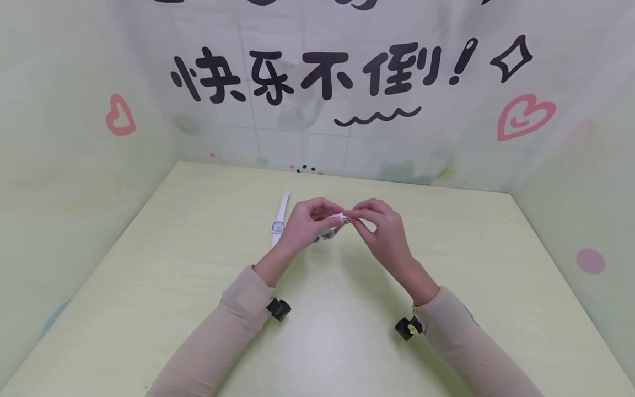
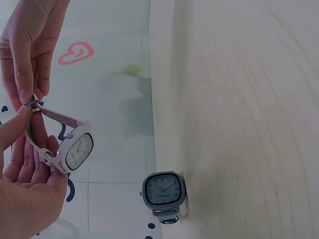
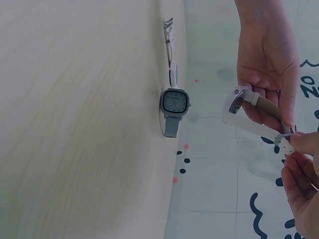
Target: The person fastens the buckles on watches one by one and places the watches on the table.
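My left hand (image 1: pixel 303 223) and right hand (image 1: pixel 386 229) meet above the table, both on one pale wristwatch (image 2: pixel 79 151). Its strap is bent into a loop, and the two ends come together at the metal buckle (image 2: pixel 34 105). With thumb and fingers the left hand holds the strap near this buckle. Fingertips of the right hand pinch the strap end (image 3: pixel 287 147) on the other side. Whether the strap is fastened is hard to tell, as fingers cover part of it. The case hangs free of the table, its dial facing away from the hands.
A grey watch (image 3: pixel 175 101) with a squarish face stands on the table near its back edge. A white watch (image 1: pixel 279 226) lies stretched out left of the left hand. Printed cloth walls (image 1: pixel 317 138) enclose the pale tabletop (image 1: pixel 198 264) at the back and sides.
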Tool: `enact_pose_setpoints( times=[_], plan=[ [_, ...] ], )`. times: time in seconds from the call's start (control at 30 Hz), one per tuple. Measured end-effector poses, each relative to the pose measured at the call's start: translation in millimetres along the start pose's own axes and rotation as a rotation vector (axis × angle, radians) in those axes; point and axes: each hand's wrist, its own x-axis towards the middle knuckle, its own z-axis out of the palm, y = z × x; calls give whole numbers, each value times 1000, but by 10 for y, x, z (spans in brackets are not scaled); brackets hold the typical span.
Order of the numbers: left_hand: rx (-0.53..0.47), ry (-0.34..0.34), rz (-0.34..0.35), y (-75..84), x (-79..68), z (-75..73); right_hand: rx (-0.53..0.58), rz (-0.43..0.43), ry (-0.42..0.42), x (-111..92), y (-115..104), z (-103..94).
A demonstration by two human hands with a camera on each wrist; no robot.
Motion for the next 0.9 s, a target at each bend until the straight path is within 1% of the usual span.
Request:
enact_pose_setpoints(
  times=[0.2,0.3,0.4,0.5,0.6,0.67,0.73,0.9],
  plan=[
    [-1,-4,-18,5,-29,-9,48,41,-16,2,-43,2],
    [15,-3,-32,0,-35,-10,69,46,-32,1,-50,-6],
    [32,-18,-31,-7,-22,1,86,56,-35,-5,-47,-27],
    [32,-35,-23,3,1,31,135,93,-48,-28,-24,-47],
    [14,-30,-34,11,4,38,174,121,-71,-42,-17,-35],
    [-2,-25,-44,15,-1,34,180,122,-78,-45,-19,-16],
    [-14,-26,-51,11,-2,34,168,117,-67,-44,-23,-1],
    [-31,-8,-15,0,1,62,163,101,-39,-38,-28,22]
  ],
)
